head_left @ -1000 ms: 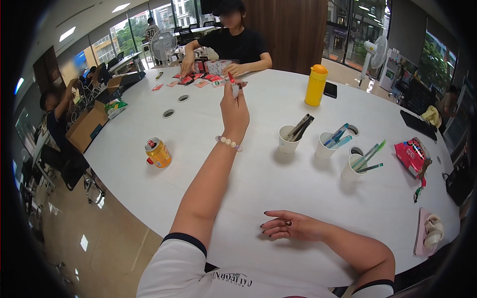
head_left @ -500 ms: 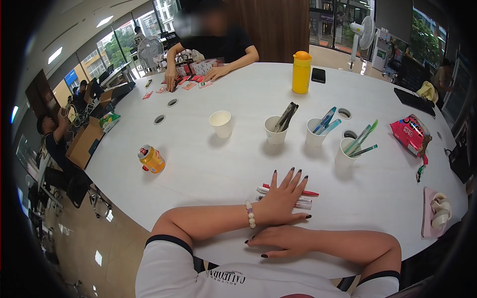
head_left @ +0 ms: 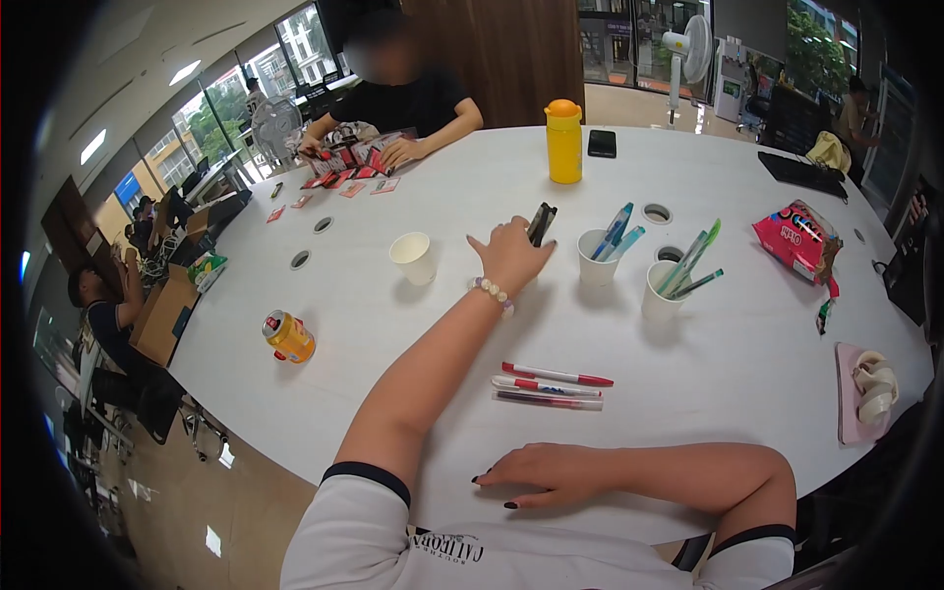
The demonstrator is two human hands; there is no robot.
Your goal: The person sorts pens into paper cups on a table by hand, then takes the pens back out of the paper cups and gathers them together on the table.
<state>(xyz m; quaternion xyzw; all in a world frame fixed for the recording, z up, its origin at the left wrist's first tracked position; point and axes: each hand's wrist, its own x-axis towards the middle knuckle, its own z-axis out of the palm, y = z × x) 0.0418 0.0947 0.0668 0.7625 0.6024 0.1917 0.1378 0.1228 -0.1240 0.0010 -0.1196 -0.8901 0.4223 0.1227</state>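
Observation:
My left hand is stretched out over the table, its fingers curled around a white paper cup that is mostly hidden behind it. Black pens stick up from that cup beside my fingers. My right hand lies on the tabletop near my body, fingers extended, holding nothing. Between my hands lie a red-and-white pen, a white pen with red ends and a clear pen with red ink, roughly side by side.
An empty paper cup, a cup of blue pens and a cup of green pens stand nearby. A can, yellow bottle, phone and red snack bag surround them. Across the table, a person handles red packets.
My left hand has lifted off the red pens and reached forward to the cup of black pens, uncovering the red ones. My right hand stays put. The view has shifted slightly.

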